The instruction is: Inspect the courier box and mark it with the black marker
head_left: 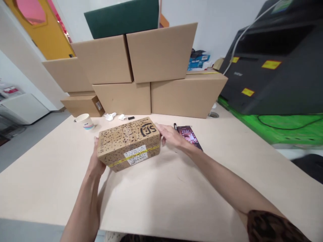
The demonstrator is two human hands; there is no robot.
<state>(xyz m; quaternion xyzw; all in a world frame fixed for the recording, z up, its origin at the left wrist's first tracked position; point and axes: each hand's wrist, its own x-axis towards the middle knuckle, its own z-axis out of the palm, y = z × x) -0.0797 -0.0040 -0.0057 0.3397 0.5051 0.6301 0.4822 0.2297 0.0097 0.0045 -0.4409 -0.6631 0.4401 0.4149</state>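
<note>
- Left hand [96,164] presses flat against the near-left end of the speckled brown cardboard parcel [129,143]; its fingers are hidden behind the parcel's edge, so how far they curl cannot be told.
- Right hand [171,136] lies at the far-right end, fingers [161,128] stretched out loosely and touching the parcel's corner.
- The parcel sits between both hands on the pale beige counter [176,195], slightly tilted. Its top bears a black "SF" logo; a white barcode label crossed by yellow tape is on the near side.
- Just beyond the right hand lies a dark phone [189,136], screen lit.
- Farther left: a white paper cup [85,121].
- Behind: stacked plain cardboard boxes [151,74].
</note>
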